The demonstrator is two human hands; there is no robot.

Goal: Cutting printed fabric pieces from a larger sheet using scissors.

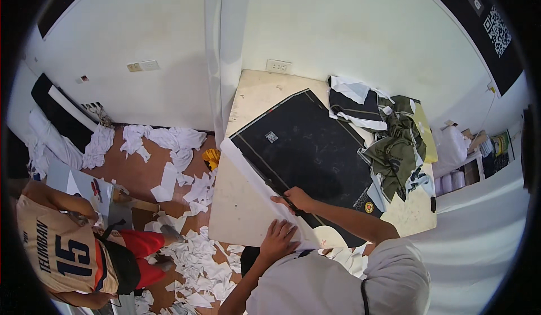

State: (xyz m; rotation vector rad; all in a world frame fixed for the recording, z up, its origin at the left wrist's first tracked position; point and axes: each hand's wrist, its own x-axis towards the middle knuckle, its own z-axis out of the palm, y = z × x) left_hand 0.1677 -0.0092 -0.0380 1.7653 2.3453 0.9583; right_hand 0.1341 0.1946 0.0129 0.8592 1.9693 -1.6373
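Note:
A large black sheet (301, 151) with printed marks lies slantwise on the pale worktable (231, 208), a long white strip (242, 163) along its lower left edge. My right hand (296, 201) is closed at that edge, around something dark that I cannot make out. Below it, my left hand (279, 237) lies with fingers spread on the white strip near the table's front. A pale rounded piece (329, 236) shows under the black sheet's lower end.
Olive and black fabric pieces (394, 151) pile at the table's right. White scraps (197, 258) litter the floor. Another person (73, 242) works at left beside a grey table (79, 180) with red-handled scissors (96, 190). A wall stands behind; a white curtain (468, 225) and shelving (468, 174) are right.

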